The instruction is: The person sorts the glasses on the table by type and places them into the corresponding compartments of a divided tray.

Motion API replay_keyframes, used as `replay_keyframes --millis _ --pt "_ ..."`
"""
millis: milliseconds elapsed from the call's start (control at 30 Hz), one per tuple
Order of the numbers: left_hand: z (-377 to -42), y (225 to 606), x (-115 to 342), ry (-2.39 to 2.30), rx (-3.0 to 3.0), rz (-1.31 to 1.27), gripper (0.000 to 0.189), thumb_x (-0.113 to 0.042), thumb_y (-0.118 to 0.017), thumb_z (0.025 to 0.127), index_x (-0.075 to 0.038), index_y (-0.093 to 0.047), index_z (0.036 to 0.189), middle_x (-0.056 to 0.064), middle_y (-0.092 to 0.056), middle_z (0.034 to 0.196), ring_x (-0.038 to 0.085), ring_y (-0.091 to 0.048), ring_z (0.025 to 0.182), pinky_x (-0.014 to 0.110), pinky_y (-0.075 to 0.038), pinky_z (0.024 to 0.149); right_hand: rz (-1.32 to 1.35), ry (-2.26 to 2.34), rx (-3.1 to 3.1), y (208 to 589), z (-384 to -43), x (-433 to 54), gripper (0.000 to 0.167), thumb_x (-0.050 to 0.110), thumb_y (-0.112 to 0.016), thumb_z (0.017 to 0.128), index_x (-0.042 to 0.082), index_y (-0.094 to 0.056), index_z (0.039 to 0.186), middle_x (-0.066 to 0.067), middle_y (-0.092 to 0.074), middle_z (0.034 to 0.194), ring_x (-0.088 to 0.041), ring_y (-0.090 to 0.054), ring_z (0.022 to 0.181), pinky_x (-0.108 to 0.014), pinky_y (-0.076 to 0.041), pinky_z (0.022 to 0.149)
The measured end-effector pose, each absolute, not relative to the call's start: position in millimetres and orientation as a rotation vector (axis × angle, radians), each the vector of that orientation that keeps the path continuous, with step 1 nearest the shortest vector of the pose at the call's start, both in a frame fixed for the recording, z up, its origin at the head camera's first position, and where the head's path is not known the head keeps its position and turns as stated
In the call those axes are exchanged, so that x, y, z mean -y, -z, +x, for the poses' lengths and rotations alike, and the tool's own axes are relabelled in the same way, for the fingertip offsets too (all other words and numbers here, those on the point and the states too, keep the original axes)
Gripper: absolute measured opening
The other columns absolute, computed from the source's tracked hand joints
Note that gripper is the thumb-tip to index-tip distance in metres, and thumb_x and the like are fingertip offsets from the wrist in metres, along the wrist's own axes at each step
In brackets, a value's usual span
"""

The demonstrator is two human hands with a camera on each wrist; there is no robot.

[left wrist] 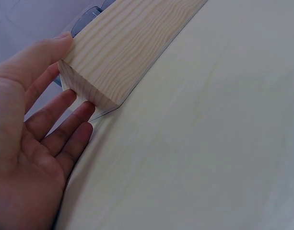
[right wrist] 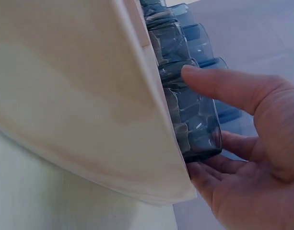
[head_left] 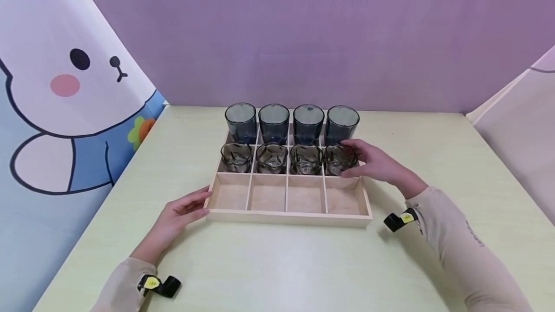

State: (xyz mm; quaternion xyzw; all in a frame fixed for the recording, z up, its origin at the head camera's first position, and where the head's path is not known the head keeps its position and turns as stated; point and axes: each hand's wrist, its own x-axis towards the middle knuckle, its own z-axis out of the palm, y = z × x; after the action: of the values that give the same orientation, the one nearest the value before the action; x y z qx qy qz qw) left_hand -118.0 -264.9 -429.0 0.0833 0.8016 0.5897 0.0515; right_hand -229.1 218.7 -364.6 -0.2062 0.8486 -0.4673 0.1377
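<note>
A shallow wooden tray (head_left: 286,216) has three rows of compartments. My left hand (head_left: 182,215) touches its near left corner; in the left wrist view, fingertips lie at the tray's end wall (left wrist: 89,88) and the thumb at its upper edge. With thumb and fingers, my right hand (head_left: 375,160) holds a short smoky glass with a wavy rim (head_left: 340,160), rightmost in the middle row. In the right wrist view the thumb is at the glass's rim (right wrist: 197,120) and the fingers lie along its other side. Matching short glasses (head_left: 271,159) stand left of it.
Tall blue-grey glasses (head_left: 274,122) fill the back row, right behind the short ones. The front-row compartments (head_left: 268,194) show bare wood. A pale table (head_left: 277,264) carries the tray; a purple backdrop (head_left: 303,37) rises behind, with a cartoon-printed panel (head_left: 39,105) at the left.
</note>
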Motion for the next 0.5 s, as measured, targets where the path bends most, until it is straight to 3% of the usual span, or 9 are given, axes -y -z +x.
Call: replay_keyframes --millis 200,300,400,500 --pt "-120 431 264 -1.802 -2.431 0.263 0.045 -0.006 -0.069 0.093 0.007 -0.057 0.134 0.023 -0.044 0.148 -0.005 -0.055 0.114 0.018 -0.049 0.091 -0.518 1.519 -2.380 372 -223 -229 0.073 0.001 -0.071 0.089 -0.008 -0.030 0.149 -0.028 -0.040 0.146 -0.044 -0.034 0.138 -0.054 -0.027 0.114" --pt "-120 432 264 -1.805 -2.417 0.247 0.045 -0.006 -0.069 0.093 0.007 -0.057 0.134 0.024 -0.043 0.149 -0.005 -0.055 0.114 0.018 -0.049 0.091 -0.485 1.581 -2.362 374 -219 -233 0.067 0.001 -0.066 0.093 -0.006 -0.030 0.149 -0.027 -0.038 0.148 -0.044 -0.035 0.138 -0.037 -0.039 0.109" --pt "-119 432 263 -1.801 -2.409 0.226 0.046 -0.006 -0.069 0.093 0.007 -0.056 0.135 0.024 -0.042 0.149 -0.005 -0.056 0.113 0.018 -0.049 0.091 -0.487 1.632 -2.364 373 -214 -234 0.065 0.000 -0.063 0.095 -0.008 -0.028 0.149 -0.030 -0.038 0.147 -0.046 -0.035 0.137 -0.018 -0.044 0.098" --pt "-120 431 263 -1.798 -2.411 0.204 0.046 -0.006 -0.070 0.093 0.006 -0.057 0.135 0.023 -0.043 0.149 -0.006 -0.056 0.112 0.018 -0.049 0.091 -0.507 1.662 -2.381 371 -211 -236 0.065 0.000 -0.062 0.096 -0.009 -0.027 0.149 -0.032 -0.039 0.145 -0.048 -0.036 0.135 -0.012 -0.044 0.093"
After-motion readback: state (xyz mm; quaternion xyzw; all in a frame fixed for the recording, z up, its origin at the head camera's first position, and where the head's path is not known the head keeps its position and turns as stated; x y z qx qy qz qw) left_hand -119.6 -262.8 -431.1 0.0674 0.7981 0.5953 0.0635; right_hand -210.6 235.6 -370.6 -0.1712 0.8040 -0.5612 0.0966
